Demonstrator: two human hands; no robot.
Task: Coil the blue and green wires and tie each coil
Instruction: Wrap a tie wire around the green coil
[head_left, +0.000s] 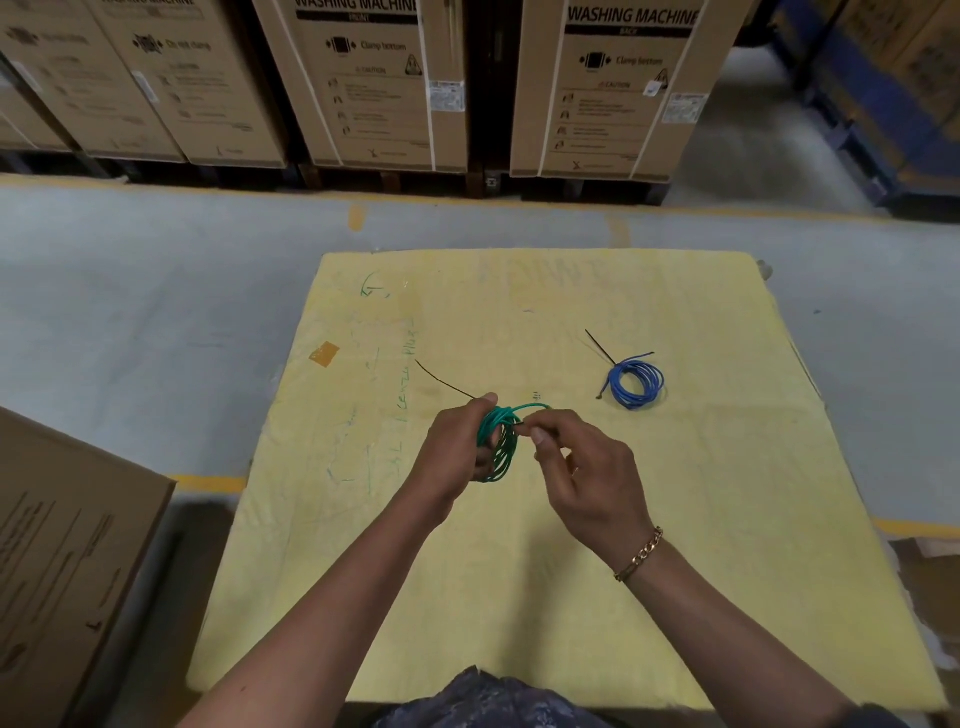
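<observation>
My left hand (454, 452) grips a coil of green wire (500, 441), held upright above the yellow table (571, 571). A thin black tie (441, 382) runs from the coil's top out to the upper left. My right hand (582, 467) pinches the tie's small head at the coil's right side, thumb and forefinger together. To the far right a blue wire coil (636, 384) lies flat on the table, bound by a black tie (600, 347) whose tail points up and left.
A brown tape patch (324, 354) and green scribbles mark the table's left part. A cardboard box (62, 561) stands at the near left. Washing-machine cartons (374, 83) line the far side of the grey floor.
</observation>
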